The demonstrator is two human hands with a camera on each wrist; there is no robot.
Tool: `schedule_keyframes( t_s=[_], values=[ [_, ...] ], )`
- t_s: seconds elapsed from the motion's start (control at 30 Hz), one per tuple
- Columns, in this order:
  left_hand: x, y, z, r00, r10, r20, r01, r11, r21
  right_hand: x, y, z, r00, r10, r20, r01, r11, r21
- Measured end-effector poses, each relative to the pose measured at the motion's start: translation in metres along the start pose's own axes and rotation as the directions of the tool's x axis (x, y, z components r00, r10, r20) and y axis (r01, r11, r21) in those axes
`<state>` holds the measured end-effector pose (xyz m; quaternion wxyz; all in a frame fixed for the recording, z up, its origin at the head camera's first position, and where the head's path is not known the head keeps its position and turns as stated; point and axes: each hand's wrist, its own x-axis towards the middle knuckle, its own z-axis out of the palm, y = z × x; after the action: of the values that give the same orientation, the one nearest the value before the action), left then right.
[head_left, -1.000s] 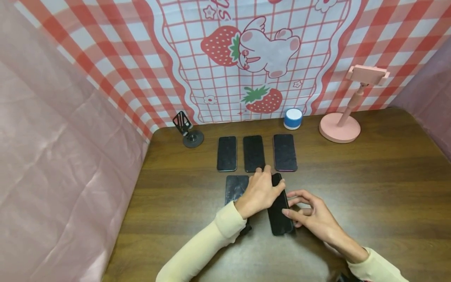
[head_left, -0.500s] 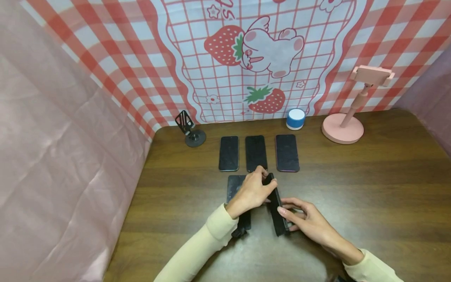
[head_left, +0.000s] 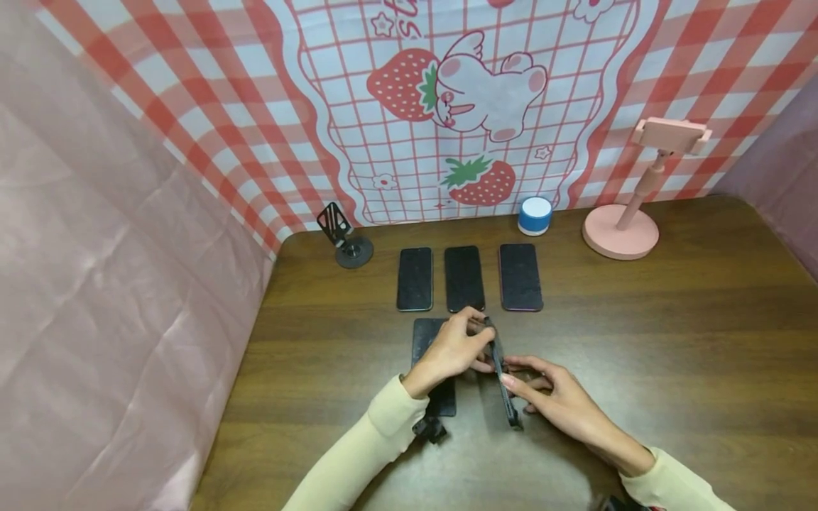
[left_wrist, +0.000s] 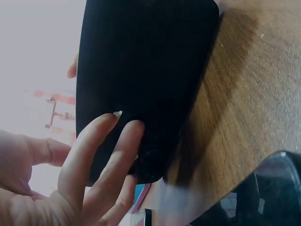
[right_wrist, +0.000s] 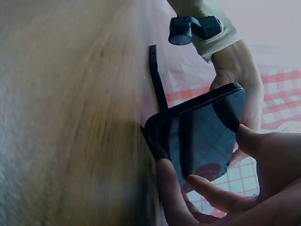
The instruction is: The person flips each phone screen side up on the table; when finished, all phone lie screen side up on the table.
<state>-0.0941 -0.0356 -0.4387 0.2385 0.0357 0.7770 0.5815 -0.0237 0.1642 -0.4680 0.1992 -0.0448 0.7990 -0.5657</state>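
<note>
Both hands hold one black phone [head_left: 505, 394] turned up onto its long edge. My left hand [head_left: 452, 348] grips the end farther from me, its thumb over the top edge. Its fingers lie against the dark back of the phone [left_wrist: 146, 70] in the left wrist view. Nearer me, my right hand [head_left: 562, 401] pinches the phone from the right side. The right wrist view shows the glossy screen of the phone [right_wrist: 202, 136], touched by the fingertips. Whether the lower edge meets the table cannot be told. Another dark phone [head_left: 445, 401] lies partly hidden under the left wrist.
Three dark phones, left [head_left: 415, 279], middle [head_left: 464, 277] and right [head_left: 520, 277], lie in a row on the wooden table [head_left: 671, 333]. Behind them stand a small black stand [head_left: 353, 251], a blue-and-white round object [head_left: 535, 216] and a pink phone stand [head_left: 621, 232].
The held phone has turned from lying nearly flat, screen up, to standing on its long edge. Both hands have shifted slightly left, still holding it.
</note>
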Motion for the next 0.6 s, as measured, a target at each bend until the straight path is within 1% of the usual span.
schedule_keyframes(
  t_s=[0.1, 0.2, 0.27, 0.3, 0.43, 0.6],
  values=[
    [0.001, -0.002, -0.002, 1.0, 0.005, 0.001, -0.005, 1.0, -0.018, -0.001, 0.0, -0.001, 0.998, -0.04, -0.042, 0.036, 0.994, -0.106],
    [0.002, -0.005, -0.004, 1.0, 0.007, -0.003, -0.007, 1.0, -0.028, -0.002, 0.001, -0.001, 0.992, -0.085, -0.091, 0.065, 0.977, -0.205],
    [0.002, -0.007, -0.005, 1.0, 0.008, -0.003, -0.008, 0.999, -0.041, -0.002, 0.001, -0.001, 0.988, -0.108, -0.114, 0.077, 0.966, -0.246],
    [0.002, -0.008, -0.006, 1.0, 0.006, 0.0, -0.006, 0.999, -0.046, -0.002, 0.001, -0.001, 0.985, -0.118, -0.124, 0.082, 0.962, -0.262],
    [0.002, -0.011, -0.007, 1.0, 0.0, 0.008, 0.001, 0.998, -0.056, 0.0, 0.0, -0.002, 0.982, -0.113, -0.154, 0.064, 0.955, -0.291],
    [0.002, -0.012, -0.008, 0.999, -0.034, 0.017, 0.035, 0.997, -0.065, 0.003, 0.0, -0.004, 0.983, -0.101, -0.151, 0.052, 0.953, -0.299]
  ],
)
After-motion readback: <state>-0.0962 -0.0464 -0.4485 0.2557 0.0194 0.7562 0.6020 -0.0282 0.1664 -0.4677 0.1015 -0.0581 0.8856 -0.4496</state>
